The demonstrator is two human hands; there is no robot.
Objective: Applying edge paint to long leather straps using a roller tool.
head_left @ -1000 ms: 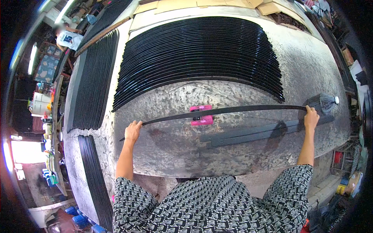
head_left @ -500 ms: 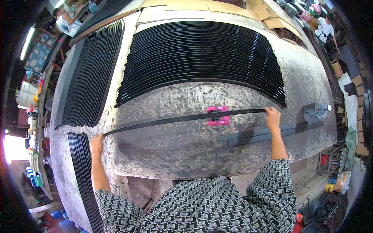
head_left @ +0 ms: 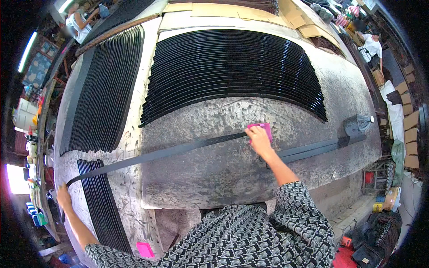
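Note:
My left hand (head_left: 63, 193), at the far left, is closed on one end of a long black strip (head_left: 147, 157), which bends downward there and crosses over a short bundle of black strips (head_left: 105, 210). My right hand (head_left: 258, 137) pinches the strip's other end over a pink tool (head_left: 266, 130), partly hidden by the hand. Dark flat strips (head_left: 308, 147) lie right of it, beside a plastic jug of dark liquid (head_left: 357, 126). A small pink block (head_left: 145, 250) sits at the lower left.
Glossy black strips lie in a large curved array (head_left: 232, 67) and a left array (head_left: 100, 89) on the stained table (head_left: 187, 183). Cardboard (head_left: 214, 11) lines the back. Co-workers stand at upper left (head_left: 80, 27) and upper right (head_left: 372, 47). Boxes (head_left: 409, 125) are stacked at right.
Both hands have moved left with the strip, the left hand also downward to the table's left side, the right hand to the pink tool. The small pink block has come into view.

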